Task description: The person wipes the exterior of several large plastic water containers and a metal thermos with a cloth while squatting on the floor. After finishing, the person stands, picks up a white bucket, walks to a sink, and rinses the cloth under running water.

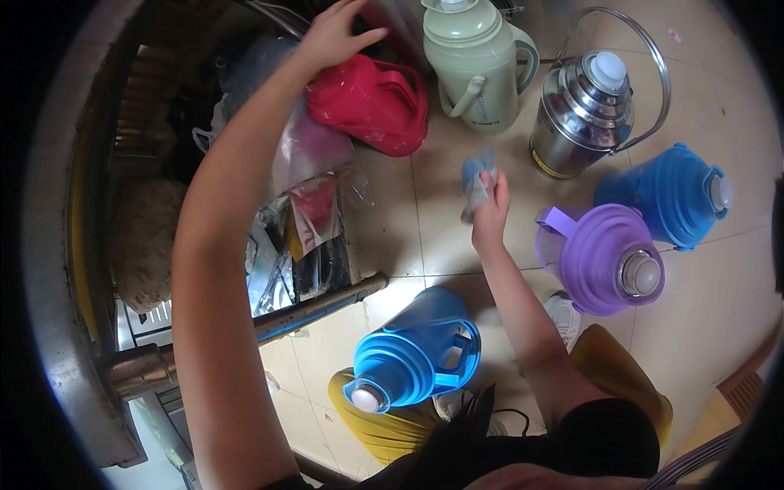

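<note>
My left hand (335,35) reaches to the top, fingers spread, just above a red thermos flask (373,104) that lies tilted; I cannot tell whether it touches the flask. In my right hand (493,202) is a crumpled grey-blue cloth (476,179), held over the tiled floor. A pale green thermos jug (481,67) and a stainless steel flask with a raised hoop handle (582,116) stand beyond it. To the right are a purple flask (603,260) and a blue flask (661,196). Another blue flask (410,361) with a white stopper is nearest my knees.
Plastic bags and packets (312,226) lie on a shelf or rack at the left, under my left arm. A worn metal tube (324,309) borders them. A metal edge (49,275) curves down the far left. My shoe (562,318) is beside the purple flask.
</note>
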The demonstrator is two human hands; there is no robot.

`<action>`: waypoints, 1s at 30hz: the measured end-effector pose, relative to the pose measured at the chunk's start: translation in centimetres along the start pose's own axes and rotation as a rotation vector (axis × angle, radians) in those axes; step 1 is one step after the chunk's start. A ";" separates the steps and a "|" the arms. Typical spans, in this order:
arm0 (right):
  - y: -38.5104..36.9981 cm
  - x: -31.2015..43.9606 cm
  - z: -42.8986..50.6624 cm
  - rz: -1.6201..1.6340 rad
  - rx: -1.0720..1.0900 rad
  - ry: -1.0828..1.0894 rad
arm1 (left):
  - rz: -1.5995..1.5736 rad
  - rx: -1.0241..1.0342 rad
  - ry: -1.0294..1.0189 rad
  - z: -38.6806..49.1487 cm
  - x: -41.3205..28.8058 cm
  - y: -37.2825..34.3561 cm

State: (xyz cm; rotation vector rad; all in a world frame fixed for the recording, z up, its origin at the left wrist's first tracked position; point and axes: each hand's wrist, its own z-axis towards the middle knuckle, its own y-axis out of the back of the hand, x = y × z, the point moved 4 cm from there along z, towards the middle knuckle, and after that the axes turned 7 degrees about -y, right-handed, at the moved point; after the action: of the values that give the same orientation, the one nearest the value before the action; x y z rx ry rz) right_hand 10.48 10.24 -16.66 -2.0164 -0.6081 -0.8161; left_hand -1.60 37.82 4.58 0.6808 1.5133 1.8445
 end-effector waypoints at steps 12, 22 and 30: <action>-14.0 9.5 10.3 -0.798 -0.491 0.853 | -0.398 0.316 0.147 9.8 -9.5 -2.9; -12.2 18.4 23.2 -0.333 0.024 0.682 | -0.138 0.270 0.000 9.9 -7.6 -4.2; -10.3 18.9 30.9 -0.341 0.305 0.430 | 0.082 0.132 -0.265 11.1 -8.5 -6.8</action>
State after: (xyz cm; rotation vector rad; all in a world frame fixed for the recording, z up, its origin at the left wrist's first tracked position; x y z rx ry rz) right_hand 26.06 43.95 -10.31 -1.4213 -0.7795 -1.2364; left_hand 13.26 39.33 0.24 1.0206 1.4583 1.6471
